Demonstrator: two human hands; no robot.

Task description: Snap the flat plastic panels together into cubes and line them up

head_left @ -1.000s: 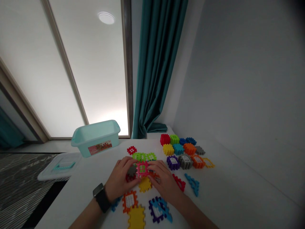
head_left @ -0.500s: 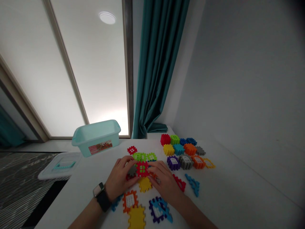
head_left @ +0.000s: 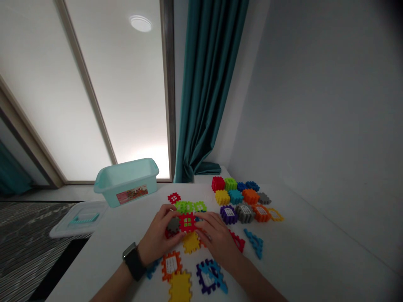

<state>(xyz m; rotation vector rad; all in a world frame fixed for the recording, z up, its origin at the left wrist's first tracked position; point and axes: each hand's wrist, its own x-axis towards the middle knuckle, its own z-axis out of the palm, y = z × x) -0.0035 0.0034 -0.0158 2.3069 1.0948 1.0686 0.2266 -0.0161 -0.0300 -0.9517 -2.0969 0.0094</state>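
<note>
Between my two hands is a red square building tile [head_left: 187, 222] with a window grid, green showing through its openings. My left hand [head_left: 161, 233], with a dark watch on its wrist, is closed on the tile's left edge, thumb below and fingers above. My right hand [head_left: 215, 237] grips the opposite edge the same way. A grey tile [head_left: 173, 226] lies under the left hand's curve, partly hidden. Just below the red tile sits a yellow tile [head_left: 191, 243]. Green window tiles [head_left: 185, 206] lie beyond it.
Stacks of notched tiles [head_left: 246, 213] in several colours stand at the right back. A mint bin [head_left: 127, 180] and its clear lid [head_left: 78, 219] are at the left. Nearer me lie orange [head_left: 171, 266], yellow [head_left: 180, 287] and purple tiles [head_left: 206, 283]; a blue triangle [head_left: 254, 244] lies right.
Both hands keep hold of the red tile and have barely moved. An orange piece by the right fingers is now more covered.
</note>
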